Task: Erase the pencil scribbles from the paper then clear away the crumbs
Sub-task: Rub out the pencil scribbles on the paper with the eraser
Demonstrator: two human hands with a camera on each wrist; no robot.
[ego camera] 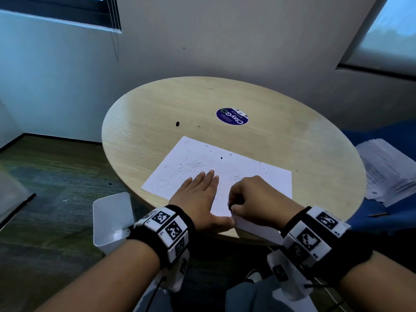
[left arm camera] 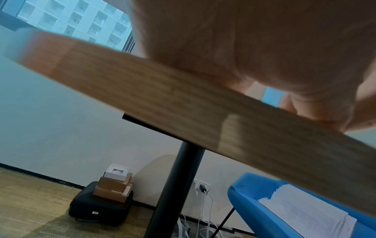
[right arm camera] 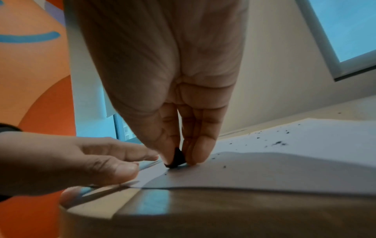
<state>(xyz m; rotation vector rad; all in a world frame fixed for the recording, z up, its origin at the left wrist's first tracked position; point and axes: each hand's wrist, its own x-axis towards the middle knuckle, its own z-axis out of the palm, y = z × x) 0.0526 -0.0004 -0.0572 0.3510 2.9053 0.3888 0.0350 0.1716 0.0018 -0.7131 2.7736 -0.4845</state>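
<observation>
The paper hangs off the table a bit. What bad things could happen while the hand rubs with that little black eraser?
The paper sticks out past the table edge near where the right hand rubs with the eraser, so it might crease or tear there. It already looks rippled. The left hand presses only one side, so the sheet could slip. Dark crumbs could smear or fall off.

Round tabletop (ego camera: 292,140): pale wood-grain laminate, smooth, faint sheen, same grain on edge band (left arm camera: 183,103). Sheet of paper (ego camera: 258,176): white, matt, lightly creased, rippled at near table edge. Eraser (right arm camera: 177,158): black, matt, rubbery. Crumbs (right arm camera: 279,143): dark, gritty. Round sticker (ego camera: 232,116): glossy purple. Table post (left arm camera: 173,185): matt black. Bin (ego camera: 111,218): translucent white plastic. Floor (ego camera: 45,176): rough carpet.
</observation>
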